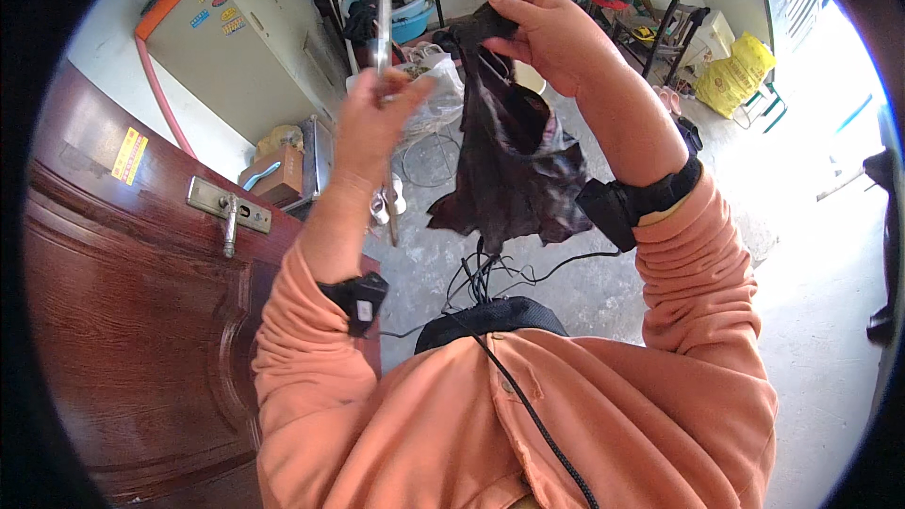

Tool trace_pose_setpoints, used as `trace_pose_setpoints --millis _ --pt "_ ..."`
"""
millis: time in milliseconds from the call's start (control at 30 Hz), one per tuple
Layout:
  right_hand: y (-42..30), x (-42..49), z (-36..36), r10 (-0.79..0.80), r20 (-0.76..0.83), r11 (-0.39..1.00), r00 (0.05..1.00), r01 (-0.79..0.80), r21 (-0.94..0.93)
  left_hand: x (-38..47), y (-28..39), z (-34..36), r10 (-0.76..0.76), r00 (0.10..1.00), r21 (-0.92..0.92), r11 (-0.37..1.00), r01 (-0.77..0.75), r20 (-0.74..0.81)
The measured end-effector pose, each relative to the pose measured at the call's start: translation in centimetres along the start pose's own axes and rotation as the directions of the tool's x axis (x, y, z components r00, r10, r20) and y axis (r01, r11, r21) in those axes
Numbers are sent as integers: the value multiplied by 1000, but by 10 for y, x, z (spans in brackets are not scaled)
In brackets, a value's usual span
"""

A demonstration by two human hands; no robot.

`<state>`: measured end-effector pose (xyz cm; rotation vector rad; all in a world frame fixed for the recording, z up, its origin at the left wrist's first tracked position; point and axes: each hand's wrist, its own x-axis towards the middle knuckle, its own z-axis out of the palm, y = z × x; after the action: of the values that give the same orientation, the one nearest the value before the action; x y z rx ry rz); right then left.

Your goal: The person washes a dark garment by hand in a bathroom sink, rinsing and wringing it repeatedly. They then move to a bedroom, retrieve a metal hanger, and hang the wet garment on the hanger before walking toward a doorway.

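Observation:
My left hand [385, 113], slightly blurred, is closed around a long thin pole [384, 18]. Its silvery upper part rises above my fist, and a thinner brownish length shows below. Raised at upper centre, my right hand [541, 28] pinches the gathered top of a dark garment [509, 162] between thumb and fingers. The cloth hangs down in loose folds with an uneven lower edge. A thin pale line shows within its upper folds; I cannot tell whether it is a hanger or a cord. The pole and the garment are apart.
A brown door [141, 283] with a lever handle [230, 219] stands close on my left. Behind are a metal cabinet [233, 49], a blue basin [410, 21] and a plastic bag [438, 95]. A chair [672, 39] and yellow sack [735, 74] stand right. Black cables [484, 272] hang before my waist.

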<state>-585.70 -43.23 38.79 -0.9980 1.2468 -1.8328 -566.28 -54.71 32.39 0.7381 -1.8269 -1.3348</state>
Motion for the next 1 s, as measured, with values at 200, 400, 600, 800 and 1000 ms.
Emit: trace_pose_setpoints --millis 200,400,600,800,1000 --pt "5 -4 -23 -101 119 950 988 132 -283 -20 9 63 106 989 -197 977 -85 98" --pt "20 -14 -74 -184 285 829 941 305 -469 -11 19 41 90 979 -180 982 -56 184" --pt "49 -28 -101 -109 150 835 983 173 -522 -7 37 53 72 988 -11 997 -71 138" --pt "68 -45 -91 -449 28 403 893 230 -886 2 15 62 149 962 -41 989 -144 228" --pt "122 -75 -47 -197 103 784 975 220 -580 -5 -3 80 151 959 130 974 -186 241"
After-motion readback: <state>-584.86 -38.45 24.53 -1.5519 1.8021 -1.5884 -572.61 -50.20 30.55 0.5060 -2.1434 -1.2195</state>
